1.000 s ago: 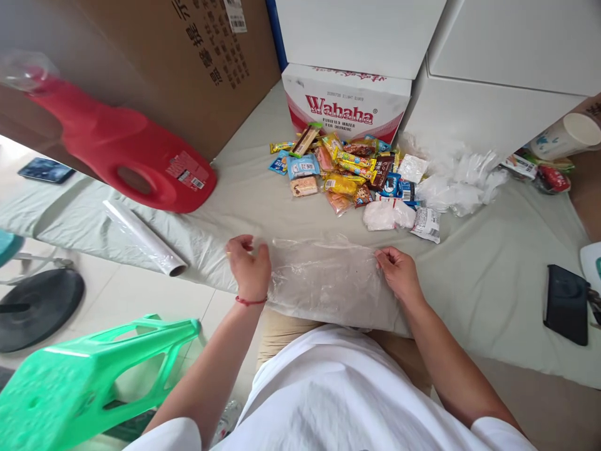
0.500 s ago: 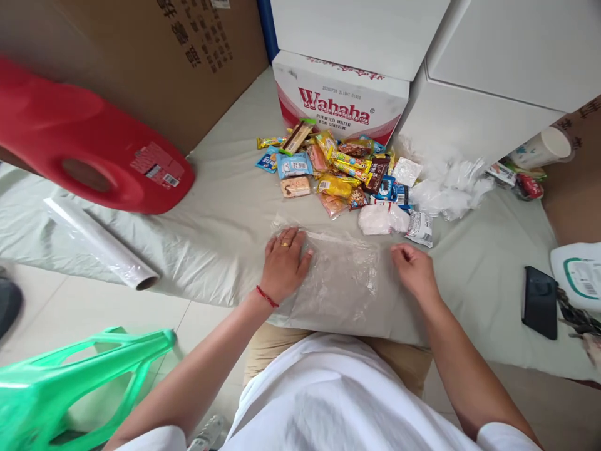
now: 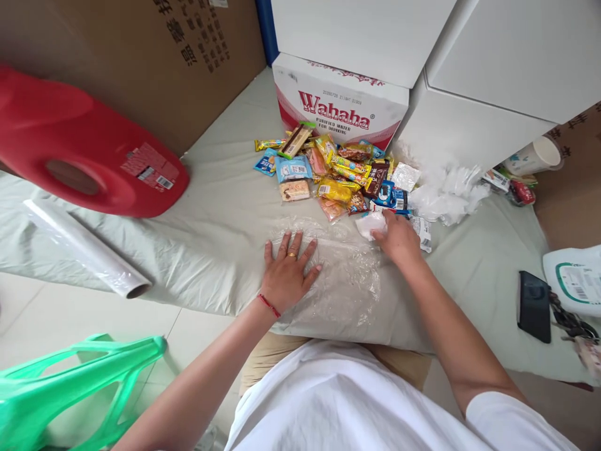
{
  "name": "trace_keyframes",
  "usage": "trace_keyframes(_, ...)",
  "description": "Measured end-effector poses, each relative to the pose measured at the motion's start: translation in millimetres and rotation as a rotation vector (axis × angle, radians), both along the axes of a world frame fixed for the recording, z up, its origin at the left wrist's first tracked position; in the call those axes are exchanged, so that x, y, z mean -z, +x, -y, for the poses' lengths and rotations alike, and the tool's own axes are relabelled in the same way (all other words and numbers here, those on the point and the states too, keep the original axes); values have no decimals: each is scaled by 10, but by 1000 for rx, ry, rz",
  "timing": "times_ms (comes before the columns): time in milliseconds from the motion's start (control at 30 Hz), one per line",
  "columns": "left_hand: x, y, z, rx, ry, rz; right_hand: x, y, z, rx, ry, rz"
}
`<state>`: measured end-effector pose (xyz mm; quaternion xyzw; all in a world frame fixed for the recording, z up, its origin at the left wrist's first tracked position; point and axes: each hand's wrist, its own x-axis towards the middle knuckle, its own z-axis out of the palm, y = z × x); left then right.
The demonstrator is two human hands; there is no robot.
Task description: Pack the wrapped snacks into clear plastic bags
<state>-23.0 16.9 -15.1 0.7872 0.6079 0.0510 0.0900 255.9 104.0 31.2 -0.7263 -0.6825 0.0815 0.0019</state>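
A thin clear sheet of cling film (image 3: 347, 285) lies wrinkled on the cloth-covered surface in front of me. My left hand (image 3: 288, 269) presses flat on its left part, fingers spread. On the far side of the film, my right hand (image 3: 399, 237) has its thumb and fingers closed around the right end of a white packet (image 3: 370, 225). Its fingertips are partly hidden. Behind the packet is a pile of wrapped snacks, including a yellow packet (image 3: 334, 190), a brown wrapper (image 3: 377, 178) and a blue packet (image 3: 293, 168). A silver-grey packet (image 3: 424, 233) sits just beyond the right hand.
Left of the snacks are a large red jug (image 3: 107, 156) and a cling film roll (image 3: 87, 247). A Wahaba-style carton marked Wahaha (image 3: 340, 100) stands behind. Crumpled clear plastic (image 3: 451, 194), a paper cup (image 3: 533, 156) and a phone (image 3: 534, 307) are rightward. A green stool (image 3: 84, 388) stands below left.
My right hand has moved from the film's right edge, forward and left, onto the white packet. The left hand's fingers have spread wider on the film.
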Motion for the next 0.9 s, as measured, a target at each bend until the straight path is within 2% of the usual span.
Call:
trace_keyframes(167,29,4,9,-25,-2,4,-89,228,107,39,152,-118)
trace_keyframes(333,30,-3,43,-14,-1,11,-289,632,-19,111,254,-388)
trace_keyframes(400,29,-5,57,-7,4,10,-336,762,-146,158,337,-417)
trace_keyframes(567,52,-10,64,0,20,8,-328,1092,-663,316,448,-308)
trace_keyframes(667,68,-14,62,2,26,14,-320,1265,-937,316,380,-270)
trace_keyframes(733,72,-15,63,-3,31,20,-354,1258,-981,278,349,-221)
trace_keyframes(767,72,-14,65,-4,33,24,-381,1194,-945,237,384,-191)
trace_keyframes(867,64,-8,68,1,28,26,-450,748,-631,1,535,-172)
trace_keyframes(900,59,-5,68,4,25,24,-453,538,-483,-108,494,-207)
